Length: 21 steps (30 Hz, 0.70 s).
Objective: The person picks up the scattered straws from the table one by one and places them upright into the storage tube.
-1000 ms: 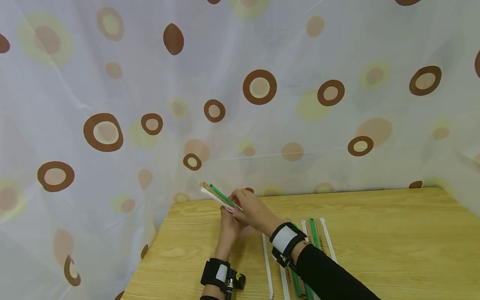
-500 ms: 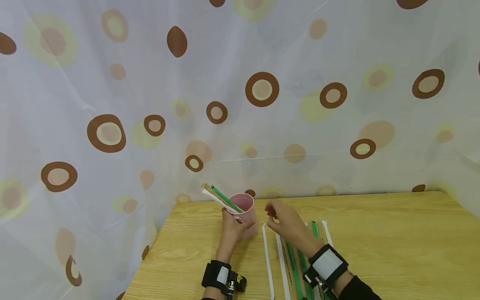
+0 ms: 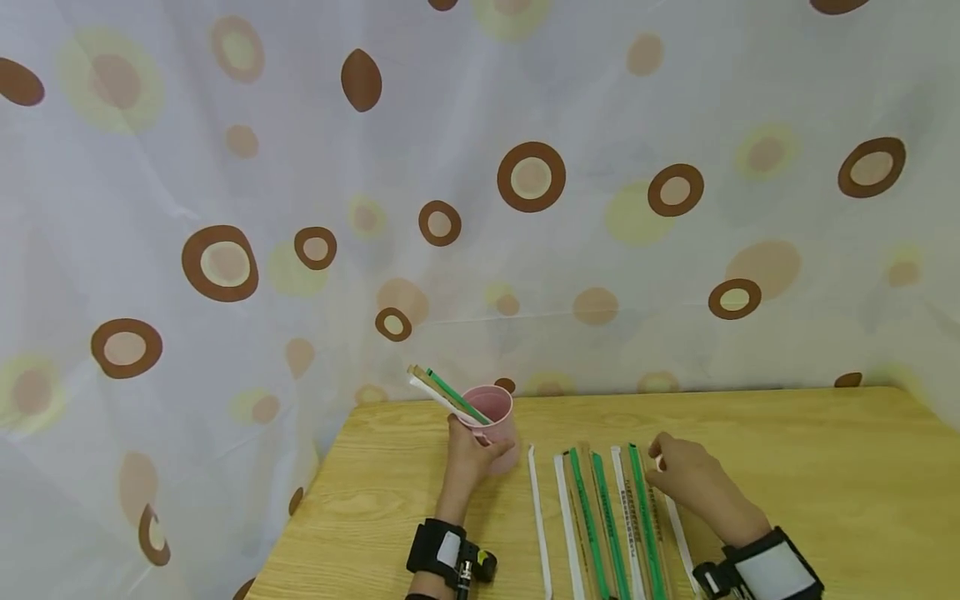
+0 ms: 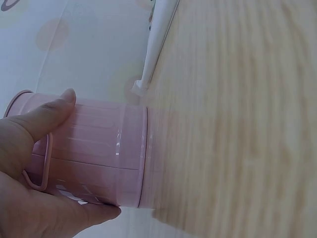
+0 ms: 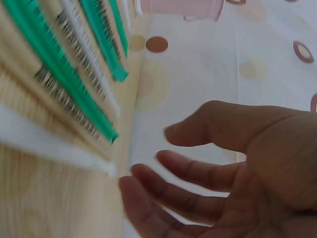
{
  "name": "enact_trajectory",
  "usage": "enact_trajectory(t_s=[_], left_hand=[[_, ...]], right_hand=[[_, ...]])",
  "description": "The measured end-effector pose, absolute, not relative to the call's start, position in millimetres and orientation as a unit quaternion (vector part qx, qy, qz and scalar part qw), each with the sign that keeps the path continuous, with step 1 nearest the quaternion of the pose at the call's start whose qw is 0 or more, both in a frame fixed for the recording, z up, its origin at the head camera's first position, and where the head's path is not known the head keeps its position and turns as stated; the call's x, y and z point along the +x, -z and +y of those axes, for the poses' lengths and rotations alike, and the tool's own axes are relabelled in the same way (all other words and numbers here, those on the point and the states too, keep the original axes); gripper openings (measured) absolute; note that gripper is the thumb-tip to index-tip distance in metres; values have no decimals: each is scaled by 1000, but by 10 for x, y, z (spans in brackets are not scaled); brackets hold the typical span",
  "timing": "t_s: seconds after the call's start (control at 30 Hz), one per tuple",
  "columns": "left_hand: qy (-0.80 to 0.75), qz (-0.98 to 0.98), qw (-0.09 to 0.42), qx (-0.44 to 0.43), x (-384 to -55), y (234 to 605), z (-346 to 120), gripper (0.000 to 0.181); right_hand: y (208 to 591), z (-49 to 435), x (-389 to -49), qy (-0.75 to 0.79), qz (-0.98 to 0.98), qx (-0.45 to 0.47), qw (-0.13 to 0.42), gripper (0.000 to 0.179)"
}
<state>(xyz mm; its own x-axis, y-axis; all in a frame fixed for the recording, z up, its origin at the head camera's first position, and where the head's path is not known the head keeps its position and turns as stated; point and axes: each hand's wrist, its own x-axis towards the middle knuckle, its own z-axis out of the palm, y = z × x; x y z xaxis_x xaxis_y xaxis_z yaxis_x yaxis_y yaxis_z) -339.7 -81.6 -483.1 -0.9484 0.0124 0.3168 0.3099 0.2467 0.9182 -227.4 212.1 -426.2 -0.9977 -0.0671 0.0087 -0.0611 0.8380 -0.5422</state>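
low in the middle of the frame, a row of white, brown and green straws (image 3: 612,525) lies on the wooden table (image 3: 847,492). at the row's right end is a white straw (image 3: 681,540), and the right hand (image 3: 693,477) is by its top tip. its fingers are spread and a bit bent, with nothing pinched between them. i can't tell if they touch the straw. if they close in the wrong spot, they might miss it or bump the next one. left of there, the left hand (image 3: 468,454) holds the pink cup (image 3: 507,432), thumb and fingers curled round the handle side. some tall straws (image 3: 456,395) lean out to the upper left, so the cup might tip if that hand lets go. behind is a spotty cloth (image 3: 592,92)
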Motion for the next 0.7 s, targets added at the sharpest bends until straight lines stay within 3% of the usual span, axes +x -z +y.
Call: enact_trajectory(t_s=[0.23, 0.7], left_hand=[[602, -785, 113, -93, -3375, 4846, -824, 95], [604, -783, 113, -96, -3378, 4829, -817, 95]], right_hand=[[4475, 2394, -2133, 296, 952, -11, 71, 28], [4618, 2235, -2125, 238, 971, 10, 26, 16]])
